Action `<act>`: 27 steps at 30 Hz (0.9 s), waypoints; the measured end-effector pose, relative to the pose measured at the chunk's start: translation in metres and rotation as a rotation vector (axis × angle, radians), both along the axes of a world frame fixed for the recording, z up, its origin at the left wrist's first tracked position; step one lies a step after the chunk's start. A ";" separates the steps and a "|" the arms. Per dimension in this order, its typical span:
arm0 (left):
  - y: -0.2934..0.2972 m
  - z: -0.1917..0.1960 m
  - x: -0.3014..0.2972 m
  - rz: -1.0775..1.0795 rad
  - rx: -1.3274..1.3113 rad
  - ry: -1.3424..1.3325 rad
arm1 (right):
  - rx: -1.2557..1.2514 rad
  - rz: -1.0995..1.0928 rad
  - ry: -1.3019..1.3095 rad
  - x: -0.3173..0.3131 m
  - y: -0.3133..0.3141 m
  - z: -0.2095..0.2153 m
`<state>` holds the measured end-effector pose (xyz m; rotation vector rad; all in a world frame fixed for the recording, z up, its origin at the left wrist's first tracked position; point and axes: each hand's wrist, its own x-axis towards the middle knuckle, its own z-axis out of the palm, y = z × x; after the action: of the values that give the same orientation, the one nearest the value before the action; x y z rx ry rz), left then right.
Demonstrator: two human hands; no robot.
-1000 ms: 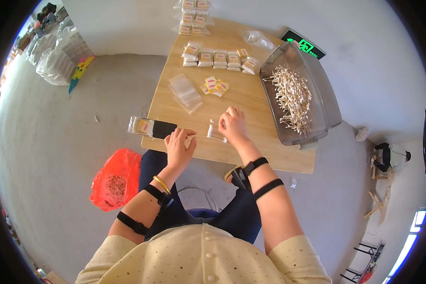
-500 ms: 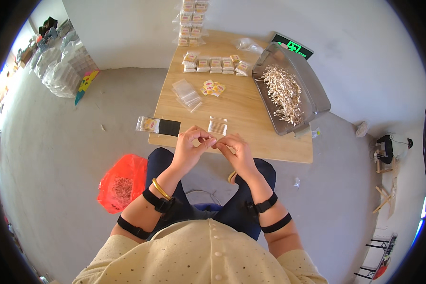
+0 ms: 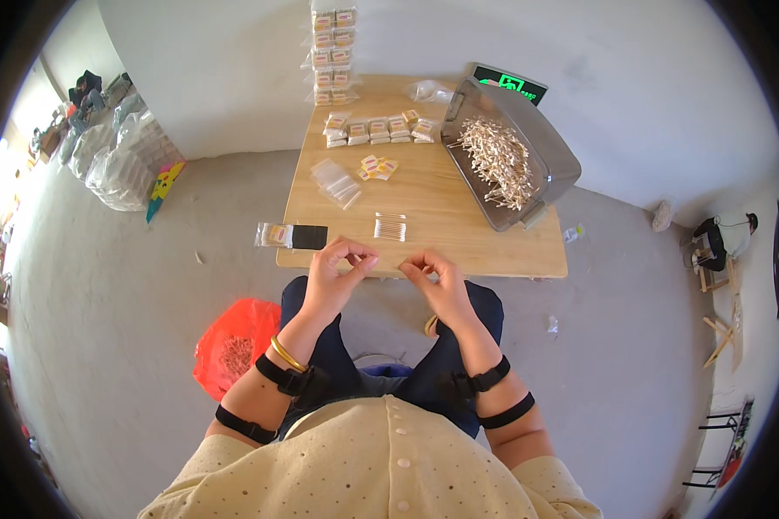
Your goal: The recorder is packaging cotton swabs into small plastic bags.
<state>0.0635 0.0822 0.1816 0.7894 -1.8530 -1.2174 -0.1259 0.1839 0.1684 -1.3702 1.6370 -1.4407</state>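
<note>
Both my hands are raised at the table's near edge, a little apart. My left hand (image 3: 342,266) has thumb and forefinger pinched together, its other fingers curled. My right hand (image 3: 440,284) also pinches with its fingertips; anything held in either pinch is too small to make out. Just beyond them, a neat row of cotton swabs (image 3: 389,228) lies on the wooden table (image 3: 459,242). Left of the row sits a black pad (image 3: 310,237), with a filled clear packet (image 3: 273,234) at its left end. Flat clear plastic bags (image 3: 336,183) and small yellow-and-white cards (image 3: 378,168) lie farther back.
A grey bin (image 3: 564,166) of loose cotton swabs (image 3: 498,164) stands tilted at the right. Filled packets (image 3: 379,130) line the table's back, with a tall stack of packets (image 3: 333,57) behind. A green-lit sign (image 3: 511,83) leans there. A red plastic bag (image 3: 238,346) rests on the floor, left.
My hands, whose fingertips met before, have drawn apart sideways. The whole view has shifted slightly, and the swab row stays on the table.
</note>
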 end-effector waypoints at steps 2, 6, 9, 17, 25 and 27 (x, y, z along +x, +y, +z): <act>0.004 -0.007 -0.002 -0.022 0.010 -0.015 | 0.140 0.023 -0.061 -0.001 0.004 -0.010; -0.002 -0.032 -0.003 -0.086 0.006 -0.090 | 0.206 0.065 -0.076 -0.007 -0.001 -0.034; -0.013 -0.055 -0.007 -0.045 -0.032 -0.224 | 0.241 0.002 -0.034 -0.025 -0.017 -0.064; -0.057 -0.111 -0.006 -0.140 0.159 -0.552 | 0.162 -0.201 0.333 -0.067 -0.112 -0.133; -0.099 -0.138 -0.012 -0.076 0.137 -0.602 | 0.225 -0.193 0.568 -0.068 -0.165 -0.151; -0.114 -0.146 -0.018 -0.009 0.120 -0.622 | 0.170 -0.238 0.550 -0.067 -0.167 -0.154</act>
<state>0.0450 -0.0314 0.0354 1.3417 -2.2804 -1.1790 -0.1926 0.0165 0.0146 -1.6053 2.2764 -1.0599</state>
